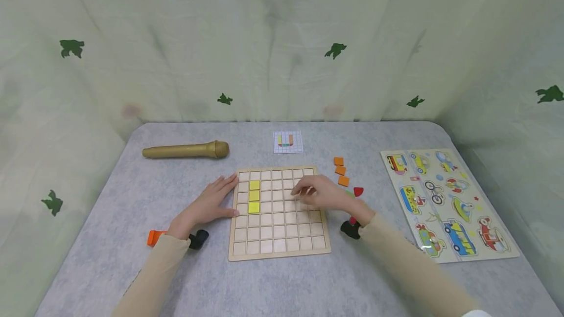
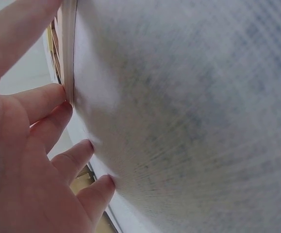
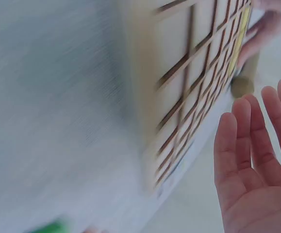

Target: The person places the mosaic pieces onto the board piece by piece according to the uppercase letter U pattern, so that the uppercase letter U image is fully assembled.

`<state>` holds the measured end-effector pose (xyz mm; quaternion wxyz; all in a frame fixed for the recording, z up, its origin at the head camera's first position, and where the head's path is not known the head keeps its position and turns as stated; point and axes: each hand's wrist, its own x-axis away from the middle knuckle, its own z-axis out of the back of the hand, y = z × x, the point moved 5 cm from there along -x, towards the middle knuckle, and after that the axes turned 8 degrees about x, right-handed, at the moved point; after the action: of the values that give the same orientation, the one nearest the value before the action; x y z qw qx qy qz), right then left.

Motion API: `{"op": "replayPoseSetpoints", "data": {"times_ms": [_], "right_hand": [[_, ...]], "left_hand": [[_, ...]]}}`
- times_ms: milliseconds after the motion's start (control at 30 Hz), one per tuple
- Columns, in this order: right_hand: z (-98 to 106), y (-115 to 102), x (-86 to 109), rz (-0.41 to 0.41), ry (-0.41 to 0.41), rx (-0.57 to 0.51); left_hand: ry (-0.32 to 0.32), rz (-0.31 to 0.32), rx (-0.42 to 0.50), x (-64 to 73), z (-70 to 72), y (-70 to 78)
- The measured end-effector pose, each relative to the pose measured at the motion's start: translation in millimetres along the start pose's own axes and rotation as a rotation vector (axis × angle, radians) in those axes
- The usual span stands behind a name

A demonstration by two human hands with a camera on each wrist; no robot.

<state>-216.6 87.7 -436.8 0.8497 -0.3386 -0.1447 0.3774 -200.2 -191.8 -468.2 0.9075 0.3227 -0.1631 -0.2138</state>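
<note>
My left hand (image 1: 213, 202) lies at the left edge of a wooden grid board (image 1: 278, 257), thumb and fingers spread. In the left wrist view, fingertips (image 2: 62, 94) touch the board's side. Three yellow tiles (image 1: 254, 195) sit in a column of cells near that edge. Over the right part of the board hovers my right hand (image 1: 323, 193), fingers bent loosely downward. Its palm and several relaxed fingers (image 3: 226, 141) show in the right wrist view, with nothing seen between them. Just right of the board lie orange tiles (image 1: 340, 170).
A patterned card (image 1: 288, 142) lies behind the board, and a gold microphone (image 1: 187, 150) at back left. Red pieces (image 1: 358, 191) are partly hidden by my right arm. A picture puzzle board (image 1: 449, 205) occupies the right side. An orange object (image 1: 155, 237) shows beside my left wrist.
</note>
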Motion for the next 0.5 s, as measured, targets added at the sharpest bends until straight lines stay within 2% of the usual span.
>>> {"op": "replayPoseSetpoints", "data": {"times_ms": [100, 233, 500], "right_hand": [[14, 14, 24.3, -0.049, 0.035, -0.021], [27, 34, 56.8, -0.120, 0.091, 0.010], [34, 61, 106.9, -0.203, 0.126, -0.008]], "left_hand": [[-0.002, 0.010, -0.002, 0.3, -0.3, -0.6], [-0.005, 0.009, -0.007, 0.0, -0.5, -0.9], [-0.006, 0.001, -0.010, -0.8, -1.0, -0.7]]}}
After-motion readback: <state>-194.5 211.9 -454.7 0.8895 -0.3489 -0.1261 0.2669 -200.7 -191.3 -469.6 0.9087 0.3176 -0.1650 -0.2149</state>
